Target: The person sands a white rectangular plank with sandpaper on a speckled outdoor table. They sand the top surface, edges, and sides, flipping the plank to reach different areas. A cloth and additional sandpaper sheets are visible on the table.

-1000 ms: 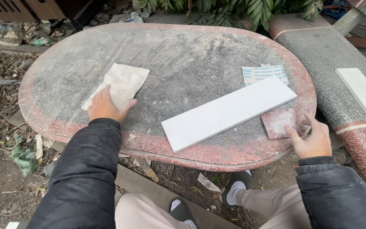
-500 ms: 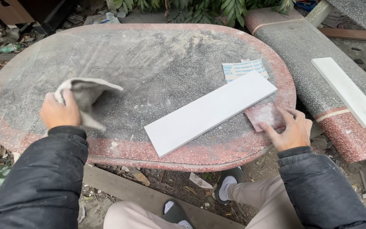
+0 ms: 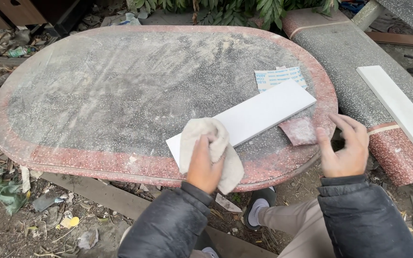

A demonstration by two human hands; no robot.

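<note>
My left hand grips a crumpled beige cloth and presses it on the near end of a long white board. The board lies slanted on the dusty oval stone table. My right hand hovers open just past the table's right rim, fingers spread, holding nothing. It is nearest a reddish sandpaper sheet that lies beside the board's right side. A second sandpaper sheet, pale back up, pokes out behind the board's far end.
A stone bench stands to the right with another white board on it. Green plants line the far side. Litter and leaves cover the ground on the left. My legs and shoe are below the table edge.
My left hand lifted the cloth from the table's left side and carried it right onto the board's near end. My right hand left the reddish sandpaper and opened.
</note>
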